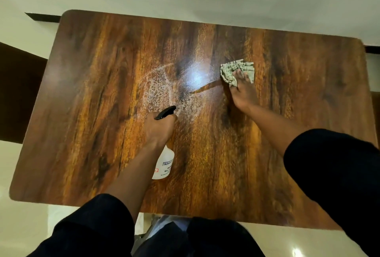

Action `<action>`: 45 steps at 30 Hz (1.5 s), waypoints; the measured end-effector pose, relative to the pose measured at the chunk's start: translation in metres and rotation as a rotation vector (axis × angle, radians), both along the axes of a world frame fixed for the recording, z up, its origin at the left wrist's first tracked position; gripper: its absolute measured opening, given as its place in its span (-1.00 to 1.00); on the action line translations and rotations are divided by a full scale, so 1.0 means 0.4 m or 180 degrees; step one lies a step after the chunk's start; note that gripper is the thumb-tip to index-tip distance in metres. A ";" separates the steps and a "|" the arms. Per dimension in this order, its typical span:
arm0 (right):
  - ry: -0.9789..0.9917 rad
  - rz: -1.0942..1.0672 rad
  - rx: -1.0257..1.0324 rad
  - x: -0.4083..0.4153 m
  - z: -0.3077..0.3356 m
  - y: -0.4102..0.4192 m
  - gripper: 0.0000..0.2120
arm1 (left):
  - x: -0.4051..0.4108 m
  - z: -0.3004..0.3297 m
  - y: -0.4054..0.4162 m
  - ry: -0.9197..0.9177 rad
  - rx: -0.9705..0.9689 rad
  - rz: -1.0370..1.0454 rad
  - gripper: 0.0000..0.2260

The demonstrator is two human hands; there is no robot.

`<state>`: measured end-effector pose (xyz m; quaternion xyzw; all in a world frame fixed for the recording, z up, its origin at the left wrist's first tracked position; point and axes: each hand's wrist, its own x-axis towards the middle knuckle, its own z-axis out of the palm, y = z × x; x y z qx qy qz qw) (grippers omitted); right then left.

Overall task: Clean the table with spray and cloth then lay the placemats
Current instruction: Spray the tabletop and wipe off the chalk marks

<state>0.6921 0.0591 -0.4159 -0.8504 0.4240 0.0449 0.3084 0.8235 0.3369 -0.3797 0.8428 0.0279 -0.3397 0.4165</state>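
Checked cloth (236, 71), soft and crumpled, lies right of centre under the flat-fingered right hand (242, 90); best pressed from above. Left hand (159, 127) grips the light bottle's (164, 164) neck.

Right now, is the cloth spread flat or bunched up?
Bunched. The cloth sits crumpled in folds on the table under the right hand, whose straight fingers press on it.

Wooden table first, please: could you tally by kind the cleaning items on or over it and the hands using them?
White plastic spray bottle with black trigger head: 1
Crumpled checked cloth: 1
Hands: 2, left hand gripping the bottle, right hand pressing the cloth on the brown wood-grain table
Total: 4
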 end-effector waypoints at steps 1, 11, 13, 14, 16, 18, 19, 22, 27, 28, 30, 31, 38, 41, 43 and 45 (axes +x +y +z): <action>0.0088 -0.0112 -0.0039 0.012 0.004 0.010 -0.46 | 0.001 0.000 0.007 0.0025 0.0003 0.0011 -0.52; -0.0006 0.1646 0.0067 0.183 0.010 0.407 -0.40 | 0.001 0.009 0.078 -0.0149 -0.0038 0.0044 -0.61; -0.0036 0.1953 0.0065 0.167 -0.009 0.429 -0.38 | -0.003 0.011 0.090 -0.0181 -0.0026 0.0040 -0.62; -0.0031 0.2005 0.0080 0.157 -0.014 0.418 -0.38 | -0.005 0.011 0.097 -0.0203 -0.0032 0.0027 -0.62; 0.0056 0.2029 0.0063 0.135 -0.016 0.377 -0.39 | -0.011 0.006 0.107 -0.0246 -0.0034 0.0026 -0.64; 0.0118 0.1765 -0.0007 0.106 0.000 0.329 -0.41 | -0.016 -0.002 0.112 -0.0191 -0.0035 0.0081 -0.67; 0.0100 0.1506 -0.0046 0.083 0.011 0.301 -0.42 | -0.022 -0.005 0.113 -0.0152 0.0003 0.0114 -0.69; -0.0016 0.0629 -0.0119 -0.008 0.024 0.207 -0.45 | -0.050 -0.002 0.111 -0.0070 0.0024 0.0149 -0.64; 0.0072 -0.0221 -0.0063 -0.088 -0.002 0.136 -0.44 | -0.091 -0.010 0.120 -0.0049 0.0091 0.0227 -0.43; 0.0139 -0.0287 -0.0090 -0.082 -0.006 0.145 -0.44 | -0.096 -0.013 0.126 -0.0040 0.0128 0.0243 -0.40; 0.0292 -0.0240 -0.0181 -0.061 -0.006 0.192 -0.42 | -0.114 -0.010 0.135 -0.0090 0.0119 0.0279 -0.39; 0.0341 -0.0104 -0.0203 -0.050 -0.001 0.225 -0.41 | -0.124 0.000 0.139 -0.0134 0.0104 0.0291 -0.41; 0.0176 0.2073 -0.0274 -0.044 0.008 0.488 -0.37 | -0.165 0.043 0.169 -0.0286 0.0046 0.0433 -0.57; 0.0062 0.2739 -0.0283 -0.083 -0.005 0.488 -0.39 | -0.171 0.053 0.174 -0.0308 0.0117 0.0459 -0.66; 0.0012 0.2950 -0.0242 -0.098 -0.007 0.445 -0.41 | -0.175 0.052 0.179 -0.0326 0.0120 0.0420 -0.58; 0.0072 0.2774 -0.0203 -0.106 -0.006 0.395 -0.42 | -0.179 0.054 0.185 -0.0250 0.0109 0.0346 -0.48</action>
